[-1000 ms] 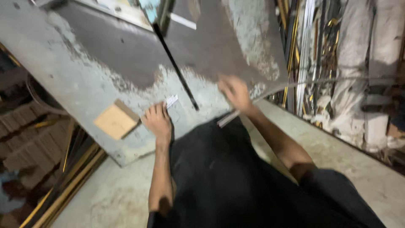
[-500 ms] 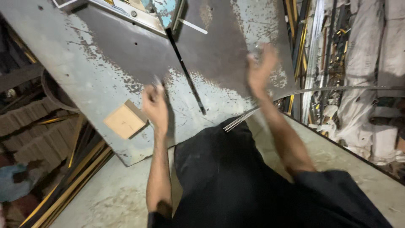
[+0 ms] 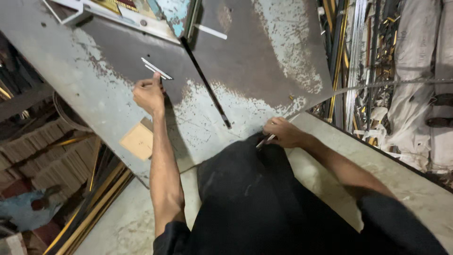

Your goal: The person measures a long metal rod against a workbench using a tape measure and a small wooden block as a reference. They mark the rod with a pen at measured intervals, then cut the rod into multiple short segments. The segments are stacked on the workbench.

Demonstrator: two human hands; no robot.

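Metal strips (image 3: 156,69), thin, pale, paired: lying on the worn grey desk (image 3: 85,85), far left, long axis running from far left to near right. They sit just beyond my left hand (image 3: 149,94), fingertips touching or nearly touching the near end; fingers curled, holding nothing. Left arm stretched forward, almost straight. My right hand (image 3: 283,133) rests near the desk's near edge, fingers closed round a thin metal rod (image 3: 265,140). Left hand is nearer the strips. Dark slot (image 3: 206,85) between the hands.
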